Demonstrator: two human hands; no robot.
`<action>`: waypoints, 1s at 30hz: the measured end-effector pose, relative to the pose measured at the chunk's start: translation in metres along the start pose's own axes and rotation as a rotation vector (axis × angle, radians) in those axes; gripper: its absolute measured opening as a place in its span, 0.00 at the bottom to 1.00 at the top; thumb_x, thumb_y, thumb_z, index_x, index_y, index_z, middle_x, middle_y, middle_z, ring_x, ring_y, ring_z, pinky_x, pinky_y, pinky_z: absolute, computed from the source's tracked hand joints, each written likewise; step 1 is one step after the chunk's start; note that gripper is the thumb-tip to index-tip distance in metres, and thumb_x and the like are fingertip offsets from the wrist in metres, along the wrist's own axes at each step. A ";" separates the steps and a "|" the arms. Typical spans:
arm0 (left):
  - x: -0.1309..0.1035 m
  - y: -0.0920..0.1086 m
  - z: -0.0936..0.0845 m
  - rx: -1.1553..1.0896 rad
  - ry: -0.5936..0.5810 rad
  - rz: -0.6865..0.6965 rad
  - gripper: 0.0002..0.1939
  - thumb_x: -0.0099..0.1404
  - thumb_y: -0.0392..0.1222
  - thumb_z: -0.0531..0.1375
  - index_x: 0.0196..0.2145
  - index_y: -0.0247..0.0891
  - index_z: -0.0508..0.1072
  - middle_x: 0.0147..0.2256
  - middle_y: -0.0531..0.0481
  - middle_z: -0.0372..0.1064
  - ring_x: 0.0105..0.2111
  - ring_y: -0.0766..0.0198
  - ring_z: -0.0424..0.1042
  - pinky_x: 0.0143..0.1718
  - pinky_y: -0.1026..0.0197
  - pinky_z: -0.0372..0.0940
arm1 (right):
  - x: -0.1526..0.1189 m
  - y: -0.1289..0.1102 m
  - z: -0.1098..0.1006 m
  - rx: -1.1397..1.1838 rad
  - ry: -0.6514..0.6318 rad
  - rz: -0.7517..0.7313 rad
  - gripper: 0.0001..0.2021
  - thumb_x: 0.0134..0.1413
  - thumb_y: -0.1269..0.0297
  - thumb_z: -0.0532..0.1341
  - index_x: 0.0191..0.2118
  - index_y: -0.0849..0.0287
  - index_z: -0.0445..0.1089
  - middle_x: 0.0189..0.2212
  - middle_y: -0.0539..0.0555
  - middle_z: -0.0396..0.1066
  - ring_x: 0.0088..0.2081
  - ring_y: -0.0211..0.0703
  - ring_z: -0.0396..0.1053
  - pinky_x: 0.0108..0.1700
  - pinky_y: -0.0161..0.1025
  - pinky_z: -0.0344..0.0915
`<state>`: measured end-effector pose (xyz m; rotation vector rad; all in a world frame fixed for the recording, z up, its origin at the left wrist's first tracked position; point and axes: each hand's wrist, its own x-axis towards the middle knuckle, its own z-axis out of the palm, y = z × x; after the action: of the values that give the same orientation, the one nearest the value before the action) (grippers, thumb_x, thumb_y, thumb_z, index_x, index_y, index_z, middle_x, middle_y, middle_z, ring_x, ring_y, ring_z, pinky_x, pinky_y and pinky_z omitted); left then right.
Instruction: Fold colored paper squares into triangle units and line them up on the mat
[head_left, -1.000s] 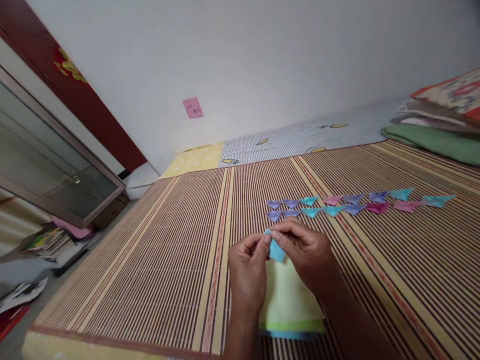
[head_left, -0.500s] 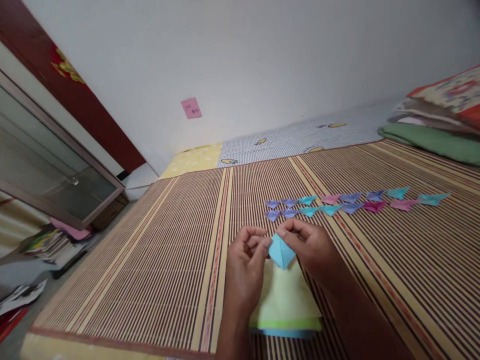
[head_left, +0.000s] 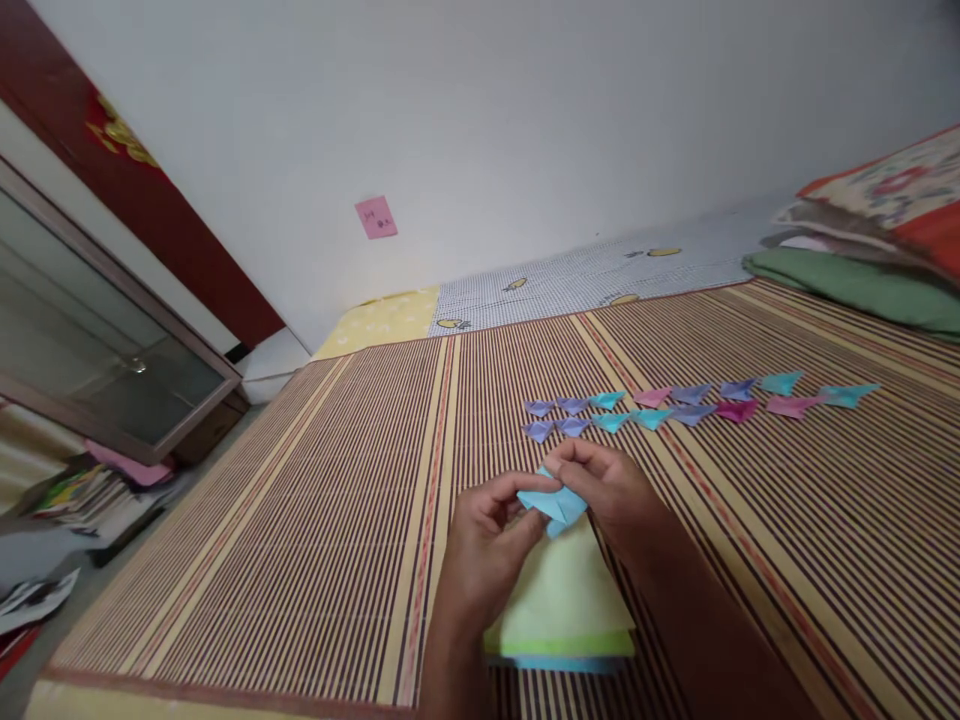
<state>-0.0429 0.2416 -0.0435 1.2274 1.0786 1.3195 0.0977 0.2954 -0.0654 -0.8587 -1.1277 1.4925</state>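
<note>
A light blue folded paper (head_left: 564, 507) is held between both hands above a stack of square paper sheets (head_left: 566, 595), pale yellow on top with green and blue edges below. My left hand (head_left: 491, 535) pinches the left side of the folded paper, its index finger across the front and its thumb underneath. At the upper right edge, my right hand (head_left: 611, 490) grips the same paper between thumb and fingers. Just beyond the hands, two rows of small folded paper boats (head_left: 651, 418) in purple, blue and pink lie on the striped mat (head_left: 322, 520).
Folded green cloth (head_left: 847, 288) and a floral cushion (head_left: 900, 185) are piled at the right back. A pink note (head_left: 376, 217) is stuck to the white wall. To the left, a glass-door cabinet (head_left: 112, 330) and a pile of books (head_left: 79, 500) stand beyond the mat's edge.
The blue paper was a plain diamond shape; now a flap on its left is folded outward. My left index finger has moved across onto it. The view has shifted slightly.
</note>
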 end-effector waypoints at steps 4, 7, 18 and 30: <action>0.005 -0.001 -0.002 -0.061 0.257 0.055 0.09 0.56 0.36 0.69 0.37 0.38 0.84 0.29 0.49 0.79 0.29 0.65 0.75 0.34 0.65 0.69 | -0.002 -0.004 -0.001 -0.094 0.075 -0.173 0.12 0.57 0.57 0.66 0.43 0.57 0.74 0.33 0.52 0.74 0.34 0.43 0.72 0.37 0.39 0.68; 0.006 0.000 -0.003 -0.080 0.408 0.099 0.11 0.56 0.38 0.70 0.39 0.38 0.84 0.36 0.46 0.82 0.35 0.61 0.80 0.39 0.62 0.72 | -0.005 -0.008 -0.001 -0.260 0.018 -0.289 0.09 0.58 0.64 0.65 0.44 0.55 0.76 0.38 0.54 0.74 0.36 0.44 0.71 0.40 0.42 0.69; 0.006 -0.001 -0.002 -0.052 0.325 0.119 0.09 0.54 0.37 0.72 0.36 0.39 0.85 0.31 0.47 0.82 0.30 0.63 0.79 0.36 0.64 0.73 | -0.007 -0.007 0.002 -0.333 -0.079 -0.462 0.04 0.59 0.69 0.65 0.36 0.54 0.77 0.38 0.53 0.72 0.44 0.47 0.71 0.43 0.42 0.68; 0.001 0.003 -0.006 0.166 0.257 0.197 0.10 0.66 0.44 0.65 0.40 0.39 0.85 0.33 0.46 0.82 0.34 0.58 0.78 0.37 0.59 0.72 | -0.008 -0.006 0.004 -0.283 -0.043 -0.385 0.05 0.61 0.63 0.66 0.42 0.53 0.77 0.40 0.53 0.73 0.43 0.46 0.72 0.44 0.43 0.69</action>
<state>-0.0487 0.2425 -0.0408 1.3391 1.2949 1.5972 0.0976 0.2873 -0.0592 -0.7472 -1.4669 1.0539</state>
